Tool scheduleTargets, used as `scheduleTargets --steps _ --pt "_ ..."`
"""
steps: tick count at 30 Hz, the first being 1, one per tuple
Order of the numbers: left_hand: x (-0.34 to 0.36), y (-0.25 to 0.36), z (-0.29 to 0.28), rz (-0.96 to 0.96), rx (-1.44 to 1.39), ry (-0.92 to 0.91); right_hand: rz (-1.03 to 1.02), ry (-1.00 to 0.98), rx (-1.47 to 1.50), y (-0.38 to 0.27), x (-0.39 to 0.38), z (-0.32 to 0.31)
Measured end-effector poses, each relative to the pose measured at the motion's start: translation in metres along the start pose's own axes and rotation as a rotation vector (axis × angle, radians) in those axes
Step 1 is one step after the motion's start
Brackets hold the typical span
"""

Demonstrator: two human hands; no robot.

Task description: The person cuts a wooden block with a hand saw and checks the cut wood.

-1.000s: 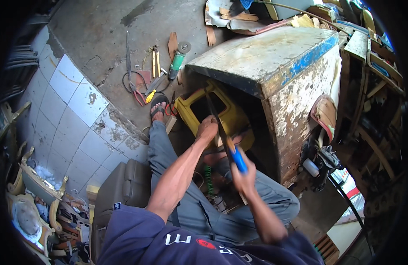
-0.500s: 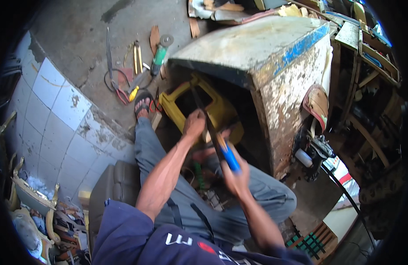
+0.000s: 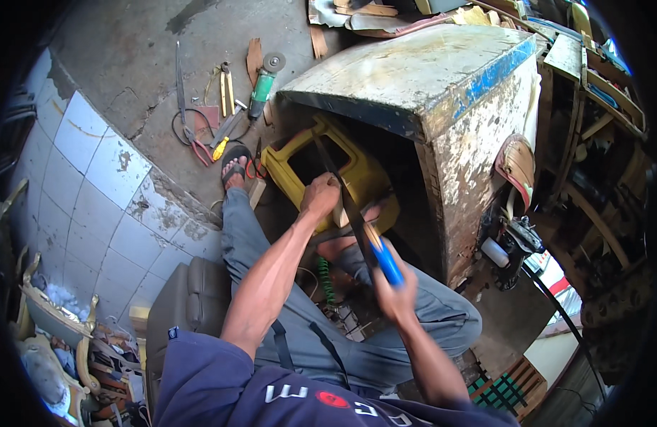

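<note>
My right hand [image 3: 398, 293] grips the blue and wooden handle of a handsaw [image 3: 388, 265], slightly smeared by motion. Its long dark blade slants away to the upper left across a yellow plastic stool [image 3: 368, 174], which looks tipped over and has a large opening. My left hand [image 3: 320, 195] is closed around a small pale piece of wood [image 3: 340, 216], holding it against the stool right beside the blade. The fingers hide most of that piece, and I cannot make out how deep the blade sits in it.
A large worn box-like cabinet [image 3: 478, 178] stands just beyond the stool. An angle grinder [image 3: 261, 89], pincers [image 3: 227, 87], red-handled pliers [image 3: 200, 151] and a yellow-handled screwdriver [image 3: 220, 148] lie on the floor near my sandalled foot [image 3: 234, 167]. Scrap wood [image 3: 592, 121] piles up at the right.
My right hand has pulled the saw back toward me, down and to the right. My left hand keeps its hold on the wood. The whole view has shifted slightly.
</note>
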State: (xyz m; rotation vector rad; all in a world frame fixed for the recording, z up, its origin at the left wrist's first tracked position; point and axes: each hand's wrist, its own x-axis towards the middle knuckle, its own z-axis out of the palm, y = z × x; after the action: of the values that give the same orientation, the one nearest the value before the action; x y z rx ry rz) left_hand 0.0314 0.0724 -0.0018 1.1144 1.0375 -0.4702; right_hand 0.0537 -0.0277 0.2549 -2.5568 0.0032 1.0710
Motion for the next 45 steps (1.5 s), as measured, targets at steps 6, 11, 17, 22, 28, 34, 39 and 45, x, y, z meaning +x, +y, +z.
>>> scheduleTargets --steps 6,11,17,22,28,34,39,45 --pt "0.006 -0.011 0.001 0.042 0.077 -0.004 -0.073 -0.109 0.066 0.008 0.025 0.007" --pt "0.001 -0.013 -0.02 -0.029 -0.116 -0.169 0.008 -0.082 -0.038 0.001 -0.13 -0.08" --pt "-0.01 0.006 0.005 -0.032 0.027 -0.07 -0.102 -0.04 0.007 0.0 0.079 0.036" --pt "0.007 -0.008 -0.007 -0.005 0.041 -0.059 -0.071 -0.122 0.029 -0.005 0.021 0.006" --pt "0.003 -0.011 -0.007 0.08 -0.012 0.026 -0.052 -0.111 0.019 0.004 -0.092 -0.066" --pt "0.004 0.016 0.012 -0.041 0.176 -0.015 -0.143 -0.016 0.101 -0.016 0.104 0.037" --pt "0.009 0.002 -0.028 -0.069 0.144 -0.005 -0.111 -0.069 -0.01 0.007 -0.066 -0.047" --pt "0.006 0.002 -0.008 -0.095 0.023 -0.065 -0.175 0.037 0.0 0.03 -0.017 -0.01"
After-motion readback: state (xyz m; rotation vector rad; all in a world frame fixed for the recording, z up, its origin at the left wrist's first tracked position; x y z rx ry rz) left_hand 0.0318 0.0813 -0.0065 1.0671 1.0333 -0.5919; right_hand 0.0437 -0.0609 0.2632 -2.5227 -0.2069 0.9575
